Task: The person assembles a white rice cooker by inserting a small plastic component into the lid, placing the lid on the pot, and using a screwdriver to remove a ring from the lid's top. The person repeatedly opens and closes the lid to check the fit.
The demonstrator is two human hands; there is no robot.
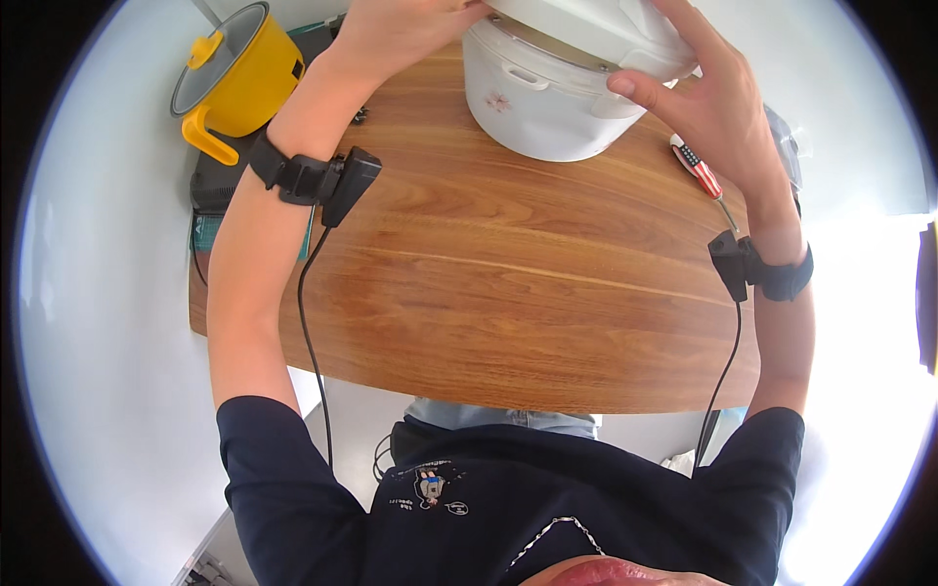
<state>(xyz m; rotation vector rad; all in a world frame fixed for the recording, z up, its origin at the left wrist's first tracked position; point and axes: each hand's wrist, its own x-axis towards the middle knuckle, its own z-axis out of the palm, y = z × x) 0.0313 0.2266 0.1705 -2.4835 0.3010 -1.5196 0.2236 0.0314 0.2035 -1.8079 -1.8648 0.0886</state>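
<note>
We work over a wooden surface (508,293), where a white rice cooker (547,98) stands at the far edge. Our left hand (401,29) grips its lid edge; our right hand (708,98) clasps its side. The contents are hidden. A yellow pot (239,73) stands lidded; a screwdriver (702,176) lies nearby.

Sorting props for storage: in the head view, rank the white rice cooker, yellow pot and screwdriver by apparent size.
1. white rice cooker, partly cut off at the top edge
2. yellow pot
3. screwdriver, partly hidden by the right hand
</note>
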